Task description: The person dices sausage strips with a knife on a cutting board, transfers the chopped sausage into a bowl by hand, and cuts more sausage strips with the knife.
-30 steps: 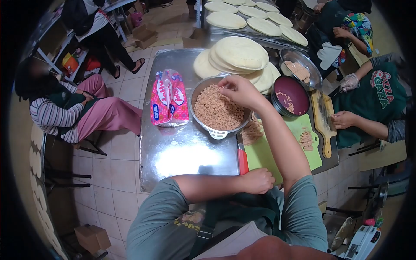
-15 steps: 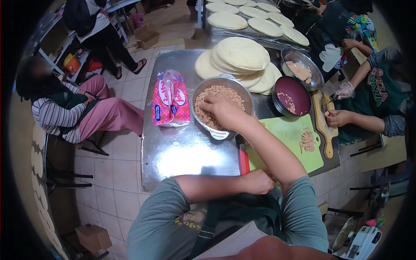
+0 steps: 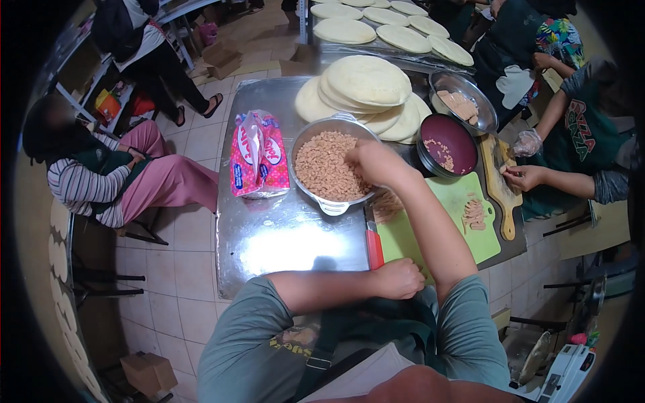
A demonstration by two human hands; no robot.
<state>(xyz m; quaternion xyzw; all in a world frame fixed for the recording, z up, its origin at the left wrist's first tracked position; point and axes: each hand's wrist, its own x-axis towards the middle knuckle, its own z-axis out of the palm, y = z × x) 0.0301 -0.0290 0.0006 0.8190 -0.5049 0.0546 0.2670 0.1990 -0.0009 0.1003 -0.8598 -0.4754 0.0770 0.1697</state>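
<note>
While the right hand [image 3: 380, 163] is lowered at the right side of the metal pot [image 3: 334, 207], just above the centre of the frame, the chopped pieces [image 3: 329, 164] are spread directly to its left, against or just beneath the fingertips. The fingers are bent downward and partly curled; whether anything is pinched between them cannot be told. The pot is round, so its long axis is given only by its two handles, set at top and bottom, and it is crossed at a slant by the right forearm, which is angled in from the lower right.

The left hand [image 3: 400, 278] is placed farther off, below the pot, at the near edge of the green board [image 3: 433, 228], just beside a red handle [image 3: 375, 250]. It is closed into a loose fist, and nothing can be seen in it.
</note>
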